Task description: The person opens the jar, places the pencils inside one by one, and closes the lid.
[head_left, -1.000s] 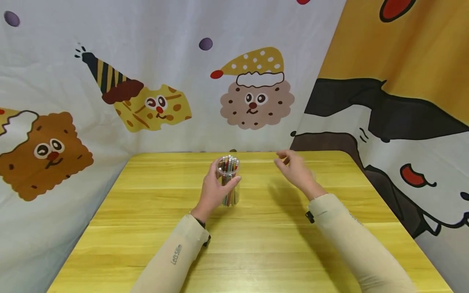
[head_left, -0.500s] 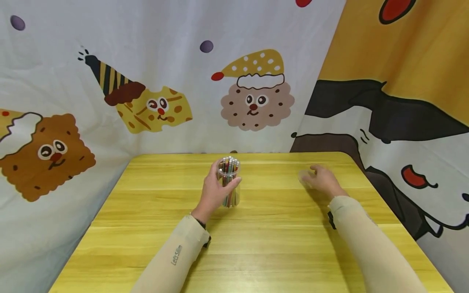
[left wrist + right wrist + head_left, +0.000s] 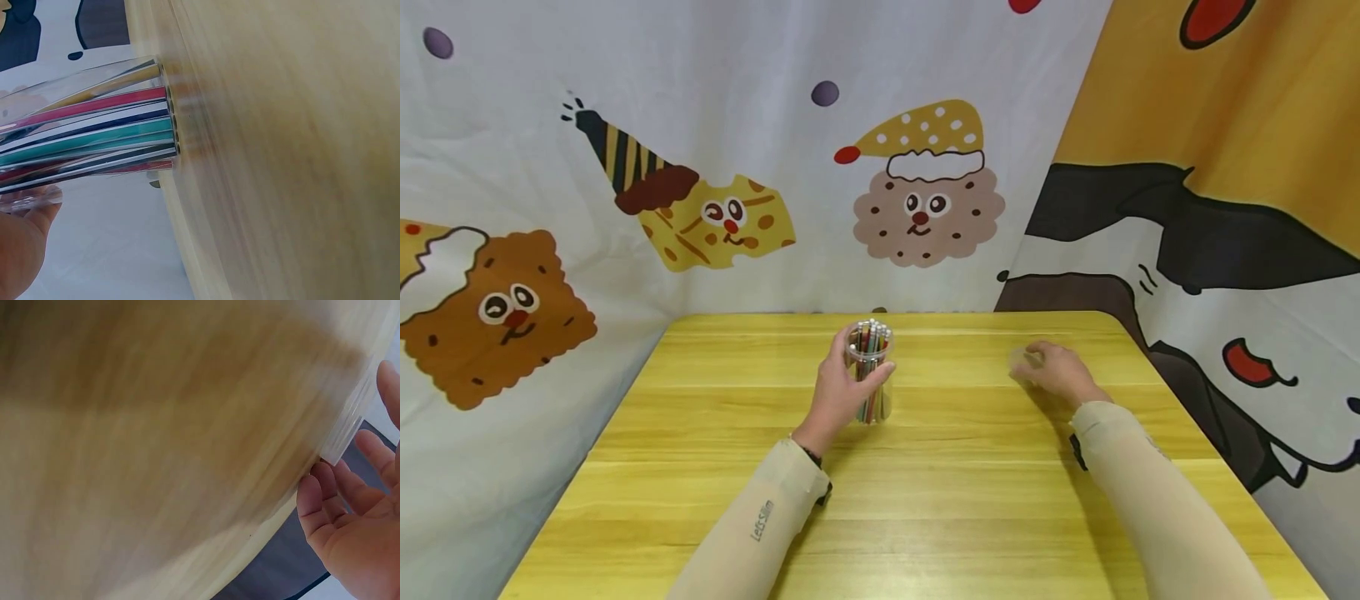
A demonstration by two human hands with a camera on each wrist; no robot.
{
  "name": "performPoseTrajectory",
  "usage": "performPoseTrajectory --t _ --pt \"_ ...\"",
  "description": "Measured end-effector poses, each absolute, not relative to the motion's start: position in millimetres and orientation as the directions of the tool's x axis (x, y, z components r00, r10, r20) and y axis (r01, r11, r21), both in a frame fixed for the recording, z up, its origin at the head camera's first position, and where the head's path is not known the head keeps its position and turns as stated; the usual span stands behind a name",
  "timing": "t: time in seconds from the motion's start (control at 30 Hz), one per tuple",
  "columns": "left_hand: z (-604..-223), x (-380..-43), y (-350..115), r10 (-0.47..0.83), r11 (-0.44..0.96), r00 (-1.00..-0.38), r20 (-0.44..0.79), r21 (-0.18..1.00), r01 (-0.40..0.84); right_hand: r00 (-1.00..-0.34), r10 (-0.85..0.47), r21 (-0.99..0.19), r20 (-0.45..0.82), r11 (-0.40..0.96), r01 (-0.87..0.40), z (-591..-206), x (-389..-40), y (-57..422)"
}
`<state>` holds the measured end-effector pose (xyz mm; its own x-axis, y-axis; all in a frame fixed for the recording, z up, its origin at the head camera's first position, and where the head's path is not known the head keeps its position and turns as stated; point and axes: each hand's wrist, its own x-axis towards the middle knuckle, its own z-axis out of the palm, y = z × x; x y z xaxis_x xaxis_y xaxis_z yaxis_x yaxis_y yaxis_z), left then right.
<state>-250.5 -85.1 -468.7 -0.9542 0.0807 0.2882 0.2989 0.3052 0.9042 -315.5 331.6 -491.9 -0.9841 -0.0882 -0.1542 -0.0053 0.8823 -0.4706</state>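
A clear plastic jar [image 3: 884,408] of several coloured pencils [image 3: 125,134] with white tips stands upright near the back middle of the table. My left hand [image 3: 838,385] grips it from the left, thumb across the front. At the right, a clear round lid [image 3: 1024,360] lies on the table, its edge showing as a stacked clear rim [image 3: 347,428] in the right wrist view. Close beside this lid is my right hand [image 3: 1060,372], fingers loosely bent by its edge. The thumb stands apart from the rim.
The wooden table [image 3: 880,508] has its back edge just beyond the jar. Behind hangs a white curtain [image 3: 737,67] with cartoon prints, and a yellow and black printed part [image 3: 1240,125] is at the right.
My right hand has moved right and down to the table with the lid, and its fingers have settled lower beside it. The left hand and jar have stayed in place.
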Motion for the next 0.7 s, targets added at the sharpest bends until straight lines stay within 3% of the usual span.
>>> performPoseTrajectory --t 0.37,0.7 --pt "-469 -251 -85 0.075 0.314 -0.957 0.281 0.904 0.29 -0.984 -0.122 -0.434 -0.13 0.899 -0.054 -490 -318 318" --pt "-469 -251 -85 0.076 0.307 -0.956 0.284 0.905 0.294 -0.97 -0.218 -0.537 -0.108 0.834 -0.128 -454 -324 254"
